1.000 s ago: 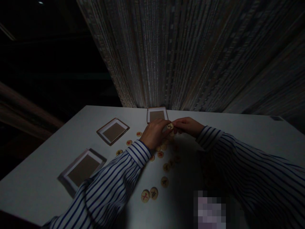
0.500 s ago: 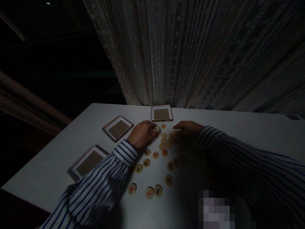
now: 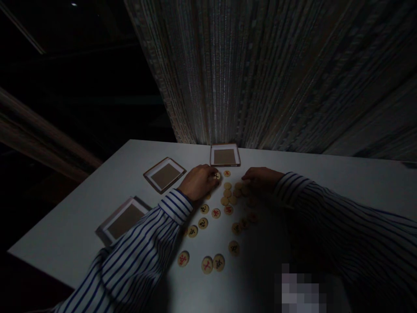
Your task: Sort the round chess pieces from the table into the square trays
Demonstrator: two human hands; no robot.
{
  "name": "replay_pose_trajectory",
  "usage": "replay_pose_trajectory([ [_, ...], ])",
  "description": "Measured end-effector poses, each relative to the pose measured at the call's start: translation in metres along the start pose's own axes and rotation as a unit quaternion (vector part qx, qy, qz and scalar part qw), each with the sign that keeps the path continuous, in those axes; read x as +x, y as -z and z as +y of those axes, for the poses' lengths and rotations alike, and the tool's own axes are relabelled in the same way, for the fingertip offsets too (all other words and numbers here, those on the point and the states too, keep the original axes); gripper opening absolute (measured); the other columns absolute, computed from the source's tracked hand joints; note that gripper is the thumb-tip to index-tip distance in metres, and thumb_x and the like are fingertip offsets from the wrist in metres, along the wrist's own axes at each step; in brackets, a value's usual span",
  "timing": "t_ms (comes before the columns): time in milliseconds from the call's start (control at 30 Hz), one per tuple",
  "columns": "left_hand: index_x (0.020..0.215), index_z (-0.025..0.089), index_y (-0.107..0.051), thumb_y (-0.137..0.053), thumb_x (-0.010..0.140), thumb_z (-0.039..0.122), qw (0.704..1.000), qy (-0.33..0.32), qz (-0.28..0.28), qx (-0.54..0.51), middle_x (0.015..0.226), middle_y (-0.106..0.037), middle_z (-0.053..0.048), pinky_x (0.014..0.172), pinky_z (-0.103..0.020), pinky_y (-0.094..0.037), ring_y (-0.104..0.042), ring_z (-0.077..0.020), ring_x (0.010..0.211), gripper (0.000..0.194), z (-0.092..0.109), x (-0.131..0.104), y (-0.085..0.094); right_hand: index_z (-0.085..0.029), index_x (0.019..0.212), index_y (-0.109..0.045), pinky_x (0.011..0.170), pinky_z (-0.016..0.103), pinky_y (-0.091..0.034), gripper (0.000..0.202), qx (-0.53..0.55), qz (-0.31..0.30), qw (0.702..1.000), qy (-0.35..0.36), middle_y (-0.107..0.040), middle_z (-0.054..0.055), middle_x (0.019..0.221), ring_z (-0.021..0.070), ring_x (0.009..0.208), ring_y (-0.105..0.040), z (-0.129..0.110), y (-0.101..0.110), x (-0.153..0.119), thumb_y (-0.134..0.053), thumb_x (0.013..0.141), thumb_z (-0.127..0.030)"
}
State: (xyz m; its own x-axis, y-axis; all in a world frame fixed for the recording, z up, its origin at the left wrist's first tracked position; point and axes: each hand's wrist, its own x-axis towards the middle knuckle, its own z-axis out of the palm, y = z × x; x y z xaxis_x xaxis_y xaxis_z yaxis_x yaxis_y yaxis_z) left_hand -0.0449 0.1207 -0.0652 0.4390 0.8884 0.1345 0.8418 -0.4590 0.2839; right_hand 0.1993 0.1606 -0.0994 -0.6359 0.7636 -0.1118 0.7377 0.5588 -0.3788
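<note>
On the table, my left hand [image 3: 199, 181] pinches a round Chinese chess piece [image 3: 216, 176] with a black mark, at its fingertips. Just right of it lies a piece [image 3: 227, 173] with a red mark. My right hand [image 3: 262, 178] is in shadow beside a cluster of face-down pieces [image 3: 233, 200]. Its fingers are curled together; whatever may be in them is hidden. Nearer to me are scattered face-up pieces, among them a red-marked piece [image 3: 183, 258] and a black-marked piece [image 3: 233, 248]. My left sleeve partly covers some pieces.
A shallow open box [image 3: 224, 164] stands at the table's far edge. Two more are on the left, one box [image 3: 150, 177] beside my left hand and another box [image 3: 103, 230] partly behind my sleeve. A string curtain [image 3: 221, 87] hangs behind the white table [image 3: 65, 217].
The whole view has shifted slightly, so everything appears a little further right. My right index finger looks more curled in. My left hand stays at the same black-marked piece.
</note>
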Motion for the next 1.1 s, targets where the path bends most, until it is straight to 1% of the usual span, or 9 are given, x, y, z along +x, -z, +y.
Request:
replay_pose_trajectory([
  [100, 0.099, 0.018, -0.064, -0.053, 0.075, 0.025, 0.999, -0.032, 0.003, -0.002, 0.097, -0.066, -0.008, 0.080, -0.030, -0.045, -0.060, -0.0206, 0.088, 0.027, 0.010, 0.007, -0.006, -0.018, 0.095, -0.068, 0.067, 0.028, -0.047, 0.031, 0.143, 0.035, 0.985, -0.088, -0.068, 0.006, 0.085, 0.0176, 0.075, -0.061, -0.002, 0.007, -0.008, -0.056, 0.072, -0.035],
  [233, 0.090, 0.018, -0.066, -0.052, 0.076, 0.022, 0.997, -0.069, -0.016, 0.009, 0.090, -0.066, -0.007, 0.075, -0.027, -0.045, -0.060, -0.0194, 0.084, 0.021, 0.025, 0.021, -0.017, -0.014, 0.088, -0.068, 0.053, 0.023, -0.043, 0.034, 0.356, 0.056, 0.919, -0.162, -0.065, 0.004, 0.072, 0.0129, 0.062, -0.057, -0.003, 0.019, -0.019, -0.059, 0.070, -0.042],
  [333, 0.081, 0.016, -0.066, -0.050, 0.077, 0.022, 0.995, -0.080, -0.030, 0.047, 0.084, -0.066, -0.009, 0.072, -0.029, -0.046, -0.061, -0.0205, 0.081, 0.018, 0.035, 0.030, -0.026, -0.014, 0.079, -0.066, 0.048, 0.020, -0.040, 0.023, 0.456, 0.080, 0.863, -0.200, -0.063, 0.004, 0.071, 0.0099, 0.058, -0.054, -0.005, 0.024, -0.026, -0.062, 0.067, -0.034],
  [400, 0.080, 0.016, -0.066, -0.049, 0.078, 0.022, 0.994, -0.081, -0.039, 0.064, 0.083, -0.066, -0.010, 0.072, -0.030, -0.046, -0.061, -0.0209, 0.081, 0.019, 0.039, 0.035, -0.031, -0.015, 0.082, -0.065, 0.046, 0.019, -0.039, 0.019, 0.500, 0.092, 0.831, -0.224, -0.062, 0.002, 0.069, 0.0089, 0.056, -0.053, -0.006, 0.025, -0.030, -0.061, 0.069, -0.028],
  [533, 0.084, 0.015, -0.066, -0.047, 0.081, 0.025, 0.993, -0.082, -0.049, 0.062, 0.084, -0.066, -0.011, 0.072, -0.030, -0.045, -0.061, -0.0206, 0.081, 0.022, 0.042, 0.039, -0.036, -0.020, 0.097, -0.061, 0.044, 0.018, -0.038, 0.026, 0.548, 0.080, 0.798, -0.238, -0.060, 0.000, 0.071, 0.0075, 0.054, -0.052, -0.007, 0.025, -0.037, -0.057, 0.072, -0.022],
  [667, 0.082, 0.014, -0.066, -0.044, 0.082, 0.027, 0.994, -0.066, -0.069, 0.053, 0.083, -0.066, -0.011, 0.070, -0.031, -0.045, -0.061, -0.0211, 0.079, 0.025, 0.041, 0.041, -0.036, -0.019, 0.091, -0.060, 0.047, 0.018, -0.039, 0.022, 0.531, 0.062, 0.816, -0.220, -0.059, -0.001, 0.073, 0.0070, 0.056, -0.053, -0.005, 0.024, -0.039, -0.060, 0.070, -0.025],
  [833, 0.077, 0.014, -0.066, -0.043, 0.083, 0.028, 0.994, -0.054, -0.087, 0.042, 0.080, -0.065, -0.011, 0.068, -0.029, -0.045, -0.061, -0.0193, 0.075, 0.028, 0.038, 0.044, -0.038, -0.017, 0.082, -0.054, 0.050, 0.022, -0.040, 0.027, 0.419, 0.058, 0.893, -0.152, -0.059, -0.001, 0.066, 0.0105, 0.057, -0.054, 0.001, 0.019, -0.036, -0.064, 0.061, -0.030],
  [1000, 0.076, 0.013, -0.066, -0.042, 0.083, 0.024, 0.993, -0.066, -0.092, 0.028, 0.076, -0.066, -0.010, 0.067, -0.027, -0.044, -0.060, -0.0178, 0.072, 0.027, 0.038, 0.046, -0.038, -0.017, 0.079, -0.054, 0.058, 0.026, -0.041, 0.021, 0.187, 0.080, 0.974, -0.104, -0.060, 0.001, 0.069, 0.0125, 0.061, -0.054, 0.000, 0.011, -0.036, -0.059, 0.066, -0.032],
  [1100, 0.075, 0.012, -0.066, -0.042, 0.083, 0.020, 0.993, -0.067, -0.093, 0.026, 0.073, -0.065, -0.011, 0.066, -0.028, -0.044, -0.060, -0.0179, 0.069, 0.027, 0.039, 0.047, -0.037, -0.017, 0.086, -0.057, 0.057, 0.025, -0.039, 0.020, 0.040, 0.061, 0.994, -0.084, -0.061, 0.002, 0.072, 0.0128, 0.061, -0.054, -0.001, 0.007, -0.036, -0.055, 0.070, -0.031],
])
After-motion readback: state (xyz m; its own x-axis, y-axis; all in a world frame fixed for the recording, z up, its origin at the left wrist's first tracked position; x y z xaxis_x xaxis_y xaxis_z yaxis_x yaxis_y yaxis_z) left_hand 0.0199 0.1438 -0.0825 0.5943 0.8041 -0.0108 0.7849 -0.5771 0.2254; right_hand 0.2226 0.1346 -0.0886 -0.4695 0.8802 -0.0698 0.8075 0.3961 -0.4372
